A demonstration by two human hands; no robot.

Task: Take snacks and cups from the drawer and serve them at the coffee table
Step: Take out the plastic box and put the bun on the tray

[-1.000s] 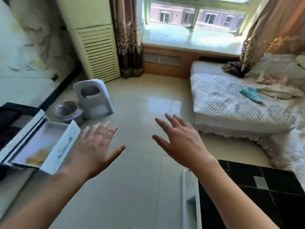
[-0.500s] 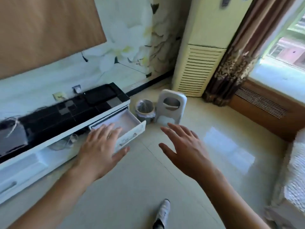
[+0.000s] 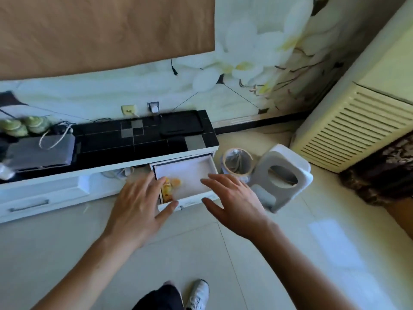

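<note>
A white drawer [image 3: 196, 171] stands pulled out at the right end of a low black-topped TV cabinet [image 3: 125, 139]. Inside, at its left, lies a yellow snack packet [image 3: 168, 189] with a small orange item [image 3: 176, 181] beside it. No cups show in the drawer. My left hand [image 3: 138, 204] hovers over the drawer's front left corner, fingers spread, holding nothing. My right hand [image 3: 232, 204] reaches over the front right edge, also spread with nothing in it.
A small lined bin [image 3: 237, 162] and a tipped white plastic stool [image 3: 281, 177] sit just right of the drawer. A tall cream air-conditioner unit [image 3: 362, 121] stands at the far right. My white shoe [image 3: 197, 294] is on the tiled floor below.
The view has swung left from the window and sofa to the cabinet. Both hands have moved closer to the open drawer, and the snack packet has come into sight.
</note>
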